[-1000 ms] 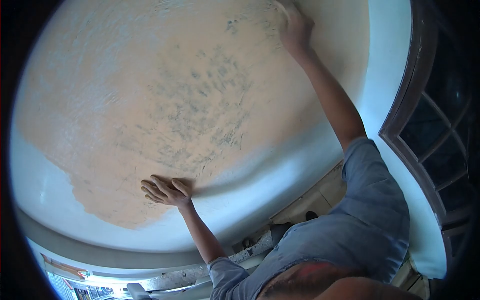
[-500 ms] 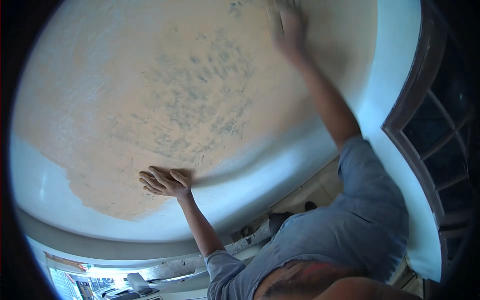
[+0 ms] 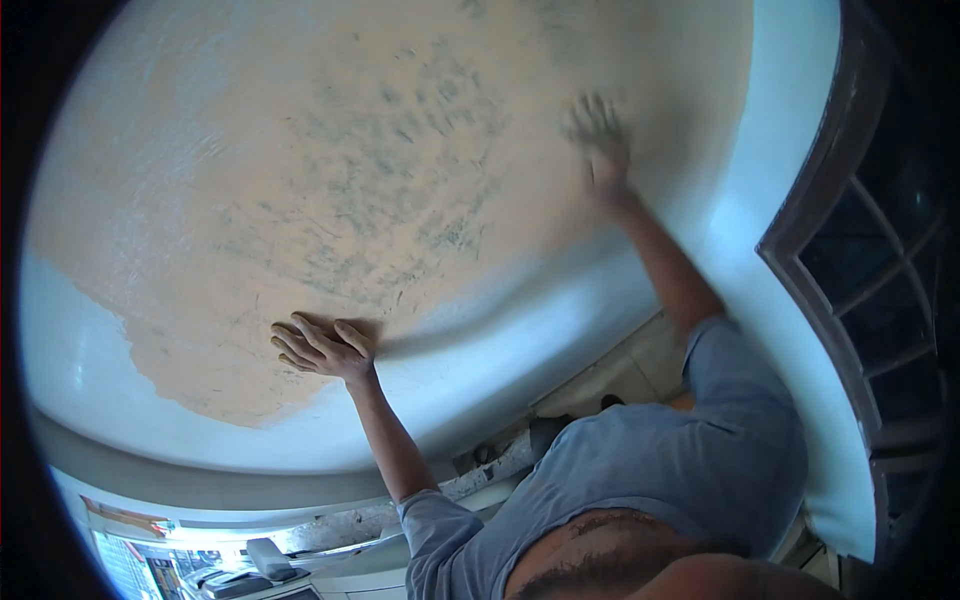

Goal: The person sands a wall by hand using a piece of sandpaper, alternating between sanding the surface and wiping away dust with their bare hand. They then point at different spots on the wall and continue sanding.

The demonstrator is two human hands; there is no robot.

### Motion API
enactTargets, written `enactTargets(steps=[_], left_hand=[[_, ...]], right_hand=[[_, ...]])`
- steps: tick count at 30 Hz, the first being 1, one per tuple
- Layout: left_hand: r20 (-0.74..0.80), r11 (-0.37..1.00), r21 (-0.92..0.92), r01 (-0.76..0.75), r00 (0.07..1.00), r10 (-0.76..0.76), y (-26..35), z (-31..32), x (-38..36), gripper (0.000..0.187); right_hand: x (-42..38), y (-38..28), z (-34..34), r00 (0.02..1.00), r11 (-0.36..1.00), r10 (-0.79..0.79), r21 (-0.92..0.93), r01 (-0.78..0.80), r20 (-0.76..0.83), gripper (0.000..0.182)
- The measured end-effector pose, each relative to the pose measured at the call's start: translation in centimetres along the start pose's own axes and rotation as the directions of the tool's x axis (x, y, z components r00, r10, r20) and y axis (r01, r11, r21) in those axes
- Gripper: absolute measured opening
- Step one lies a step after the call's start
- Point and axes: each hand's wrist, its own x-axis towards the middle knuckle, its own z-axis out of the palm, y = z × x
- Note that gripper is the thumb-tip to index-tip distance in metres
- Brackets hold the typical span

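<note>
My left hand (image 3: pixel 322 350) lies flat on the wall, fingers spread, at the lower edge of a large tan patch (image 3: pixel 300 120) with grey-blue scuff marks in its middle. It holds nothing. My right hand (image 3: pixel 600 135) is stretched up against the right side of the same patch, blurred by motion, its fingers looking spread. Whether anything is under its palm cannot be made out. Both arms are bare below grey short sleeves (image 3: pixel 740 390).
Pale blue-white paint (image 3: pixel 560 300) rings the tan patch. A dark wooden window frame (image 3: pixel 810 200) with glass panes runs down the right. Below the wall, a ledge with rubble (image 3: pixel 500 460) and street clutter at the lower left (image 3: pixel 200 575) show.
My right hand has swept down and slightly right across the wall from the top of the patch. My left hand has stayed flat in about the same spot.
</note>
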Motion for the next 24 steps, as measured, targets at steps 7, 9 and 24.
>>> enactTargets(steps=[7, 9, 24], left_hand=[[-0.055, 1.000, -0.020, 0.011, 0.998, -0.012, 0.3, 0.3, 0.3, 0.059], [-0.010, 0.998, -0.019, 0.060, 0.998, -0.060, 0.3, 0.3, -0.2, 0.062], [-0.045, 0.997, -0.043, 0.065, 0.997, -0.066, 0.4, 0.3, 0.3, 0.058]], right_hand=[[22.7, 0.1, -0.1, 0.995, 0.959, 0.021, -0.279, -0.048, -0.101, 0.040], [16.9, -0.4, 1.0, 0.996, 0.942, 0.019, -0.332, -0.048, -0.090, 0.039], [27.6, -0.1, 0.8, 0.989, 0.939, -0.137, -0.326, 0.112, -0.055, 0.041]])
